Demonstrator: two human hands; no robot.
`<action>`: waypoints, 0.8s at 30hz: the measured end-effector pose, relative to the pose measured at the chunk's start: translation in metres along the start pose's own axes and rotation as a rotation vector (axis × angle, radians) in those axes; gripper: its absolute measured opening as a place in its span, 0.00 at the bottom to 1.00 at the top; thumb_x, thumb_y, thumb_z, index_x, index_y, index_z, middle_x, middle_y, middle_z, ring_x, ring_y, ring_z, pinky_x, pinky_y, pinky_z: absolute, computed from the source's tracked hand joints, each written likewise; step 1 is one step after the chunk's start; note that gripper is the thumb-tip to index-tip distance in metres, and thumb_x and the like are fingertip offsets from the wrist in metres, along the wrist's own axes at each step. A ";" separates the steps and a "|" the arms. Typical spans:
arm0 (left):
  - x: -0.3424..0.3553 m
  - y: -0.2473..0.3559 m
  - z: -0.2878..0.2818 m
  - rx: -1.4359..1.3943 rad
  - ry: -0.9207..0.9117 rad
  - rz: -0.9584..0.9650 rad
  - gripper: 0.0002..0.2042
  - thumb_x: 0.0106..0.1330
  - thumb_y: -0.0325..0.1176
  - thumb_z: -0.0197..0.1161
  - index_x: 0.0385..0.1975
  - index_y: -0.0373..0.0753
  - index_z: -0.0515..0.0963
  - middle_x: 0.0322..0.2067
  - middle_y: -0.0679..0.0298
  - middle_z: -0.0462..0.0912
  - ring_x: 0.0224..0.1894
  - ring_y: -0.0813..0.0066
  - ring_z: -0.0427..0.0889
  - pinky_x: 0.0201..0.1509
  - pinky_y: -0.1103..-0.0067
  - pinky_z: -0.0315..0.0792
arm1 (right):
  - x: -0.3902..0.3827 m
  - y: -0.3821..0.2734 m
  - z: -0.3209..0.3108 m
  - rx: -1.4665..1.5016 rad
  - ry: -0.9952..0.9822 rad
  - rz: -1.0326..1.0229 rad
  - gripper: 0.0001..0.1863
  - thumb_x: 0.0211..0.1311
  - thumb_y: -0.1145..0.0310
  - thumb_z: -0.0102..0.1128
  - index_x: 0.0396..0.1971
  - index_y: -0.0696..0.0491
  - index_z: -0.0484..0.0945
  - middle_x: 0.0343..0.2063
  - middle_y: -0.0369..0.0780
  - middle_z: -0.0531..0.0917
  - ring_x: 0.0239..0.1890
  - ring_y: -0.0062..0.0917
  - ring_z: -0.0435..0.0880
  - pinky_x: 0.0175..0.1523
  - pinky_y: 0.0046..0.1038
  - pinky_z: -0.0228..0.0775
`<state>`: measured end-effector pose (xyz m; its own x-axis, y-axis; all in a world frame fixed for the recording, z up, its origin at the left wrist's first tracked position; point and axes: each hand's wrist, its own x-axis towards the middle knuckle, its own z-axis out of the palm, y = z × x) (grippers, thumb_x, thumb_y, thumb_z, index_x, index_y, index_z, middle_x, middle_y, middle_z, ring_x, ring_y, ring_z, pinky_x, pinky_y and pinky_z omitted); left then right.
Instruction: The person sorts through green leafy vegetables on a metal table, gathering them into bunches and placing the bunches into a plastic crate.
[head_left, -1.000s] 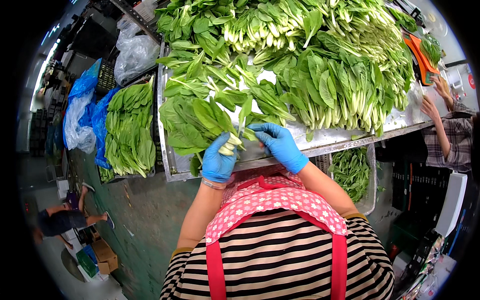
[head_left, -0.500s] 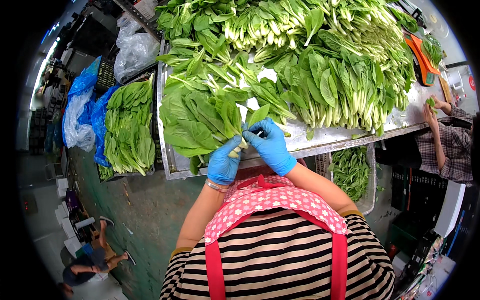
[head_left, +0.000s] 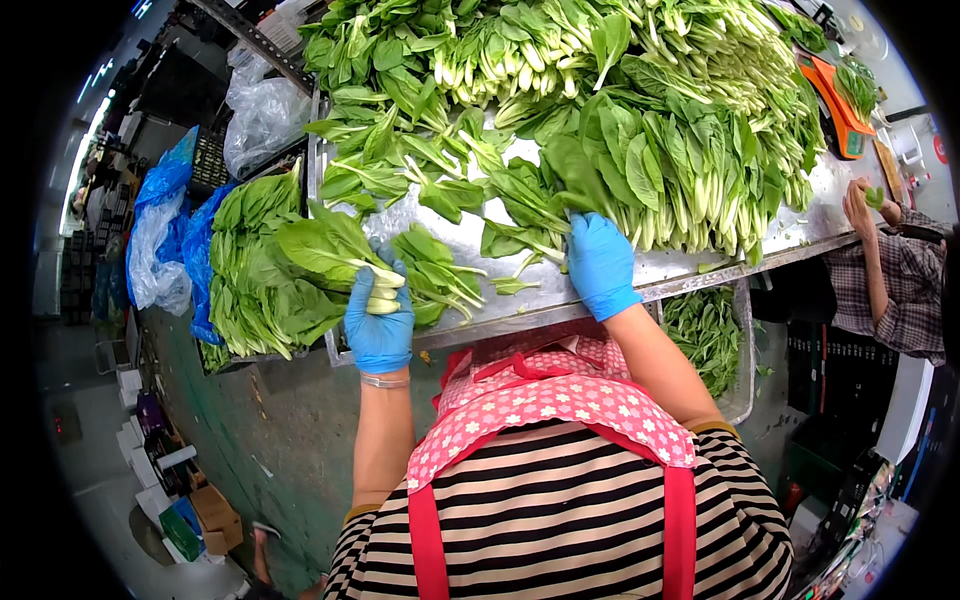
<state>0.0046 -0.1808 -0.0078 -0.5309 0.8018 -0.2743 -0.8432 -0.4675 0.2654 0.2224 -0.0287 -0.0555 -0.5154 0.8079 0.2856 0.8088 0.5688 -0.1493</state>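
My left hand (head_left: pixel 380 322), in a blue glove, is closed around the pale stems of a small bunch of bok choy (head_left: pixel 335 255). Its leaves point up and left, over the table's left edge and the crate beside it. My right hand (head_left: pixel 602 265), gloved too, is at the front edge of the big bok choy pile (head_left: pixel 690 170). Its fingers are curled on a stalk there, with a blurred leaf (head_left: pixel 572 170) just above; the fingertips are partly hidden. Between my hands, loose bok choy (head_left: pixel 437 278) lies on the metal table (head_left: pixel 520 300).
Left of the table stands a crate of stacked greens (head_left: pixel 250 215), beside blue and clear plastic bags (head_left: pixel 165 230). Under the table's front edge sits a basket of greens (head_left: pixel 703 335). An orange scale (head_left: pixel 840 110) is at far right, near a co-worker's hands (head_left: pixel 862 208).
My hands have moved apart: the left went left with a bunch, the right went right to the pile. The large leafy bunch between them is no longer there. The person walking at lower left has moved.
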 end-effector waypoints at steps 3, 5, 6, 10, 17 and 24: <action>-0.001 -0.006 -0.006 -0.030 -0.039 -0.063 0.20 0.59 0.21 0.49 0.52 0.35 0.61 0.49 0.55 0.69 0.51 0.64 0.69 0.54 0.69 0.66 | 0.001 0.000 0.002 0.031 -0.083 -0.031 0.09 0.46 0.76 0.53 0.30 0.55 0.74 0.29 0.43 0.75 0.27 0.32 0.74 0.29 0.28 0.67; -0.004 -0.014 -0.003 -0.076 -0.052 -0.117 0.21 0.58 0.21 0.49 0.53 0.35 0.60 0.49 0.54 0.68 0.51 0.63 0.68 0.54 0.68 0.66 | 0.001 -0.006 -0.007 0.569 0.047 0.071 0.08 0.48 0.74 0.56 0.31 0.55 0.74 0.26 0.39 0.74 0.25 0.25 0.72 0.28 0.24 0.66; -0.005 -0.015 -0.004 -0.041 -0.031 -0.120 0.21 0.58 0.20 0.49 0.53 0.35 0.60 0.49 0.54 0.68 0.51 0.62 0.68 0.53 0.69 0.66 | 0.001 -0.008 -0.012 0.838 0.115 0.127 0.08 0.49 0.72 0.58 0.31 0.55 0.74 0.24 0.37 0.74 0.23 0.21 0.72 0.27 0.21 0.65; -0.004 -0.026 -0.002 -0.029 -0.018 -0.192 0.22 0.58 0.21 0.50 0.54 0.35 0.58 0.50 0.55 0.68 0.53 0.65 0.67 0.55 0.70 0.65 | 0.004 -0.007 -0.004 1.637 -0.381 0.656 0.08 0.52 0.69 0.59 0.30 0.57 0.75 0.19 0.32 0.75 0.17 0.14 0.69 0.23 0.14 0.62; -0.008 -0.057 0.006 0.066 0.079 -0.260 0.22 0.58 0.22 0.51 0.53 0.33 0.58 0.48 0.55 0.69 0.51 0.65 0.69 0.54 0.72 0.65 | 0.000 -0.030 -0.020 1.817 -0.298 0.596 0.10 0.52 0.71 0.59 0.34 0.58 0.74 0.22 0.33 0.76 0.21 0.14 0.72 0.25 0.15 0.64; -0.010 -0.073 -0.009 0.172 0.010 -0.398 0.09 0.56 0.20 0.54 0.37 0.33 0.71 0.33 0.61 0.76 0.36 0.74 0.75 0.43 0.79 0.70 | -0.011 -0.059 -0.040 1.168 -0.095 -0.018 0.13 0.51 0.77 0.56 0.39 0.58 0.74 0.28 0.34 0.76 0.28 0.15 0.72 0.33 0.18 0.66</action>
<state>0.0704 -0.1576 -0.0324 -0.1688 0.9029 -0.3953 -0.9565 -0.0533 0.2867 0.1914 -0.0774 -0.0119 -0.5835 0.7784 0.2318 0.0752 0.3359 -0.9389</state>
